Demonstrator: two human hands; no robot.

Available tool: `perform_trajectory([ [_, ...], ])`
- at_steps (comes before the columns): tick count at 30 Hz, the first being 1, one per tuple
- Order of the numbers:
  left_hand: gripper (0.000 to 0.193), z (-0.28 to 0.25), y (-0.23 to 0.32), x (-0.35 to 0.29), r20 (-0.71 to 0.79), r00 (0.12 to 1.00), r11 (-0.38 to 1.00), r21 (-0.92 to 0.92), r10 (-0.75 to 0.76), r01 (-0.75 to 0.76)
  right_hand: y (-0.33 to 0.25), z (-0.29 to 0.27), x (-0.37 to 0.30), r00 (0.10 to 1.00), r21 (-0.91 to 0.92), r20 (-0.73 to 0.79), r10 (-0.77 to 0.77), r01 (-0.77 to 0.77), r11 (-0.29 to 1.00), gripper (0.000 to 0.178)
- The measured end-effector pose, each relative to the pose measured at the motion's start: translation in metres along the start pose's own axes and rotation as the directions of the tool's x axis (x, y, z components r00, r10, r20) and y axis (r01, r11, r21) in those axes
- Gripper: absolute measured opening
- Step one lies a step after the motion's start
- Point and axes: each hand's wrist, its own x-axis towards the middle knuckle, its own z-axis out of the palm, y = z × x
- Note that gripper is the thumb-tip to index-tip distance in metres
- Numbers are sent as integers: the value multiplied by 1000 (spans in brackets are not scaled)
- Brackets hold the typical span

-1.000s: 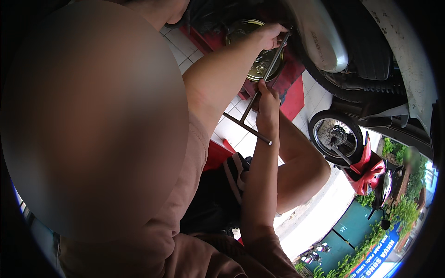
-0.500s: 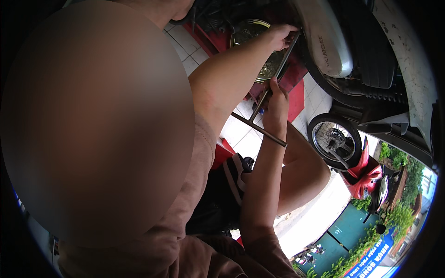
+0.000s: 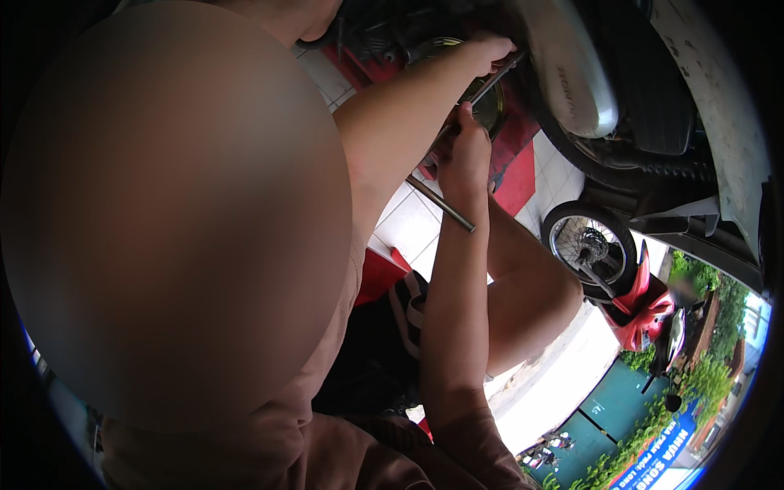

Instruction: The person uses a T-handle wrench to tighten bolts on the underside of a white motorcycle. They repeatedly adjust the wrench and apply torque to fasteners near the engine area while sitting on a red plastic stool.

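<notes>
While I crouch beside the motorcycle, my right hand is closed around the shaft of a T-handle wrench, its crossbar jutting out below my fist. My left hand grips the same shaft higher up, near the round metal engine cover, above the white floor tiles

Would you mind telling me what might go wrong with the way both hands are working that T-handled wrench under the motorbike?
The right hand grips the T-handled wrench at its crossbar while the left hand steadies the shaft tip by the engine cover. If the tip slips off, the knuckles could strike metal. The loose end of the crossbar points toward the bent knee and might jab it.
</notes>
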Motion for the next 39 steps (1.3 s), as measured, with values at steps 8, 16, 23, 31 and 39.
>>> perform_trajectory([
  [8, 31, -50, 30, -95, 356, 861, 857, 491, -362, 157, -51, 13, 5, 993, 100, 104, 58, -68, 993, 12],
  [16, 11, -27, 39, -95, 138, 941, 855, 475, -308, 210, -66, -5, 23, 910, -6, 306, 280, -292, 956, 17],
  [23, 7, 5, 40, -103, -70, 956, 676, 692, -286, 253, -67, -32, -12, 808, -386, 437, 395, -228, 894, 11],
  [31, 41, -9, 65, -145, -146, 951, 140, 984, 272, 111, -46, 5, -14, 785, -210, 564, 256, -164, 964, 10],
  [39, 38, 4, 44, -338, -431, 720, 794, 541, 544, -277, -48, -1, -5, 826, -99, 502, 256, -239, 966, 15],
])
